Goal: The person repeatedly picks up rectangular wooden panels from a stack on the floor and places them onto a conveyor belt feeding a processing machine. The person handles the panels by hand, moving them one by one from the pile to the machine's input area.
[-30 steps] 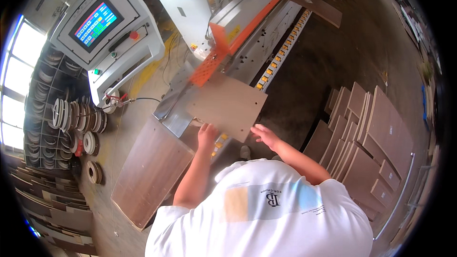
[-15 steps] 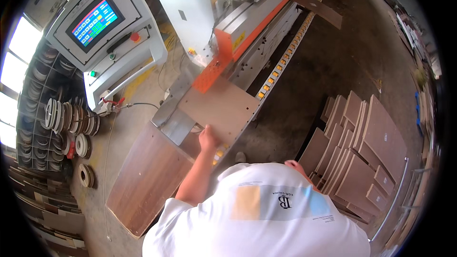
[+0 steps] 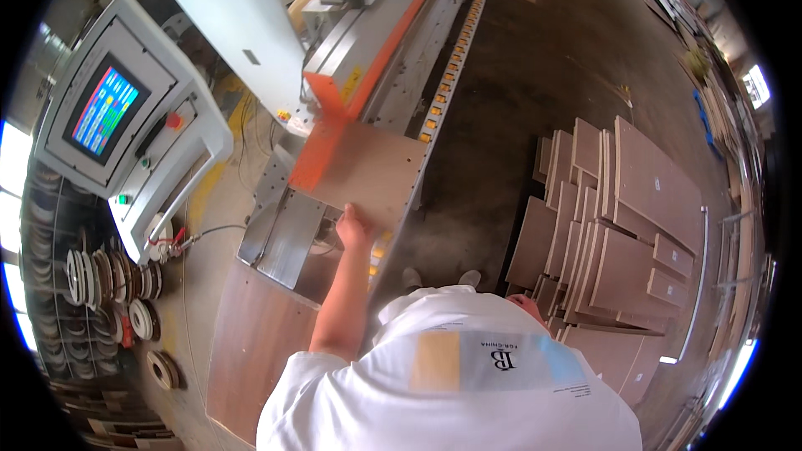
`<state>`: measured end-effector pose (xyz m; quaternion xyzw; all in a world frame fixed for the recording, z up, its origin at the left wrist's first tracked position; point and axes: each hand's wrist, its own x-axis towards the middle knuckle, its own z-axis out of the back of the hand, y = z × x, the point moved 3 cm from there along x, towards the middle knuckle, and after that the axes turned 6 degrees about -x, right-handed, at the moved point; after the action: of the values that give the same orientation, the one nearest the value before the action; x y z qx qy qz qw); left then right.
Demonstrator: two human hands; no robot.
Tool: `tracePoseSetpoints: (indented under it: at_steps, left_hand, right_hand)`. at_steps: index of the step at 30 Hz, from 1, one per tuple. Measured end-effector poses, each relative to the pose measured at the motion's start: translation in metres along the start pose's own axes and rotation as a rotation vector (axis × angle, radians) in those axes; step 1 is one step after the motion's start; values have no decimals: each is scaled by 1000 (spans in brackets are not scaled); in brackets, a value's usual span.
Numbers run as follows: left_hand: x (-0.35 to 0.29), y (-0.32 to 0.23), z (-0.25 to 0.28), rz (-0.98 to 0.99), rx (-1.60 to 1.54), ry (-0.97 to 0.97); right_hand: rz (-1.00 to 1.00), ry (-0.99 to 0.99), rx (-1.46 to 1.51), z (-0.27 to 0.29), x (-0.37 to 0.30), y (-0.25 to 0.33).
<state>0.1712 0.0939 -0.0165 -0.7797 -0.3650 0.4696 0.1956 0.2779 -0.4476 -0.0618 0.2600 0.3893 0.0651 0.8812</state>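
While the left hand [image 3: 352, 228] rests at its near edge, the panel [image 3: 380, 165] lies partly beneath the orange guard [image 3: 311, 159].

From the left fingers the panel stretches ahead, with its right side over the line of the rollers [image 3: 445, 88]; its long axis is hard to call (the guard hides one part). Those fingers look curled, though whether they pinch the edge I cannot tell. The left hand is clearly nearer: the right hand [image 3: 526, 307] hangs beside the stacked boards [image 3: 585, 234], well apart from the panel, its fingers too hidden to judge.
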Motion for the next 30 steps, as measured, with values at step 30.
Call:
tracePoseSetpoints:
  at_steps: [30]
  left_hand:
    - [-112,187,-86,256,1043,850]
  right_hand:
    - [-311,-781,843,65,-90,-144]
